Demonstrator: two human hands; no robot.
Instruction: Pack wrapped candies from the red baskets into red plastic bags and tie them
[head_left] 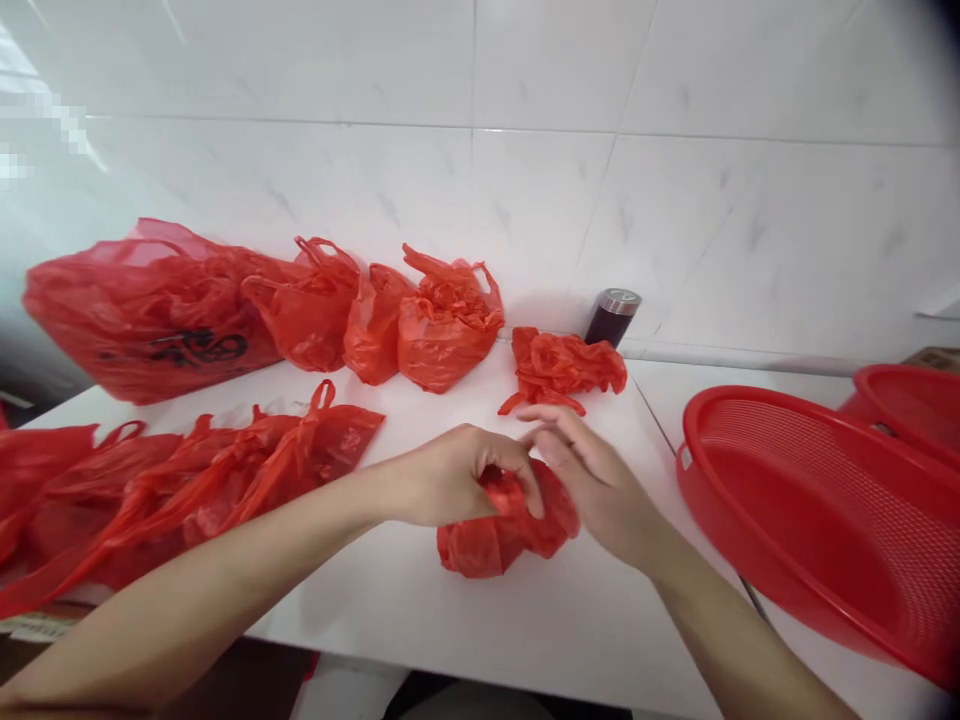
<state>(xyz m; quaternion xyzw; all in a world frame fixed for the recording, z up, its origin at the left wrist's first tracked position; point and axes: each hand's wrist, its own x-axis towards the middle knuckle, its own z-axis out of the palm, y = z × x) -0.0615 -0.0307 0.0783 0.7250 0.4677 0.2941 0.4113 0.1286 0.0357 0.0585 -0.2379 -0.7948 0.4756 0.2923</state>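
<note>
A small crumpled red plastic bag rests on the white table in front of me. My left hand reaches over it from the left, its fingers curled and pressed onto the red plastic. At the bag's right side is my right hand, with its fingers apart and raised beside the bag; it does not appear to grip anything. The fingertips of both hands are close to each other above the bag. What lies inside the bag is hidden.
Filled red bags line the tiled wall, with a large one at left. Flatter red bags overlap at the left front. A loose red bundle lies before a dark flask. Red baskets occupy the right.
</note>
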